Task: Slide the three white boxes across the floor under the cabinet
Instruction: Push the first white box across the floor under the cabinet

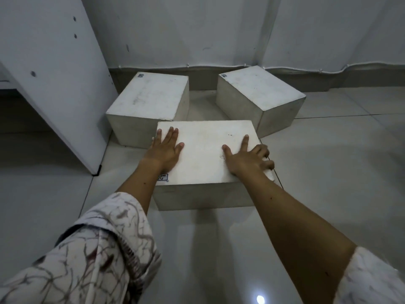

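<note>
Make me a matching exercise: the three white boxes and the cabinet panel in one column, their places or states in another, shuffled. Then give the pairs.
Things
1. near box
2. far left box
3. far right box
4. cabinet panel

Places or states
A. by the wall, turned at an angle to the other boxes
B. upright white board at the left, with small holes
C. both hands on its top
D. beside the foot of the cabinet panel

Pairs: 1-C, 2-D, 3-A, 4-B
</note>
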